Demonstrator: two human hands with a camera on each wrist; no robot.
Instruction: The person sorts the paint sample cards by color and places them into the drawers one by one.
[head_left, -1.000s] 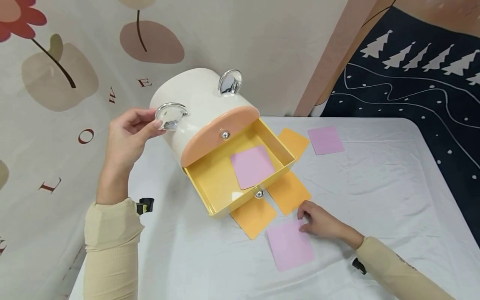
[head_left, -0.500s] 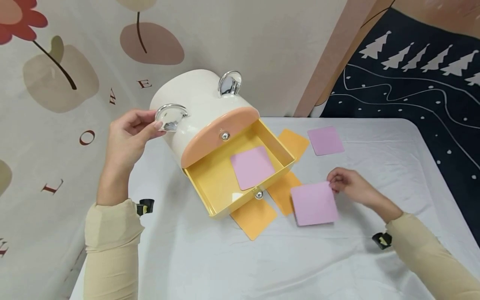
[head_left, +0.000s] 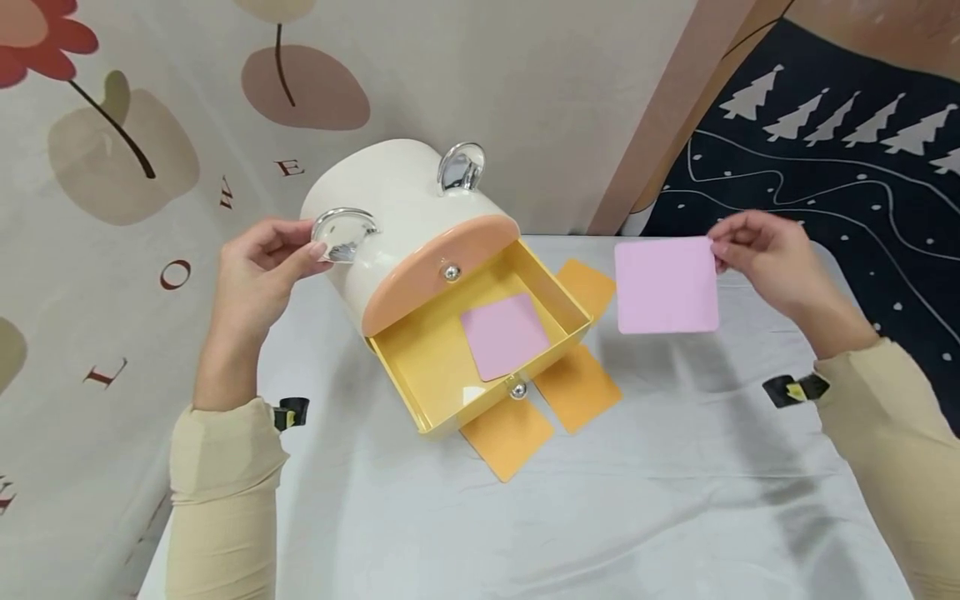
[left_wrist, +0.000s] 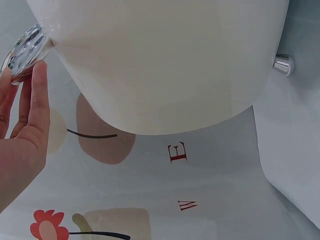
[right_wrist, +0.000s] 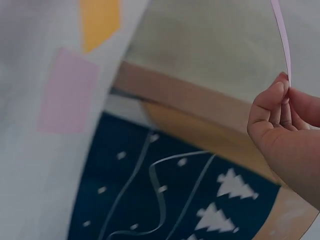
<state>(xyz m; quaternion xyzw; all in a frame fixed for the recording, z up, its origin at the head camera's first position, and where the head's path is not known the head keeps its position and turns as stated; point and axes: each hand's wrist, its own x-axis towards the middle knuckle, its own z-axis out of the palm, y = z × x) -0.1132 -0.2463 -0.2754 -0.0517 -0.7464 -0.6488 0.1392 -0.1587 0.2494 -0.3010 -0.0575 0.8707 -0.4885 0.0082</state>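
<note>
My left hand (head_left: 258, 279) pinches the near silver ear-shaped handle (head_left: 343, 235) of a white rounded drawer box (head_left: 390, 183) with a peach front. Its lower yellow drawer (head_left: 420, 367) is pulled out, and a pink square card (head_left: 504, 335) lies in it. My right hand (head_left: 780, 262) pinches a second pink square card (head_left: 666, 287) by its upper right corner, raised above the table to the right of the box. In the right wrist view this held card (right_wrist: 283, 40) appears edge-on. Another pink card (right_wrist: 70, 92) lies on the table there, hidden in the head view behind the held one.
Several orange cards lie around the drawer: one orange card (head_left: 510, 437) in front, another orange card (head_left: 579, 387) at its right corner, one orange card (head_left: 588, 287) beside the box. A patterned cloth wall stands behind the white table (head_left: 600, 517).
My right hand has picked up the near pink card from the table, lifting it and carrying it back and to the right. The left hand keeps its hold on the handle.
</note>
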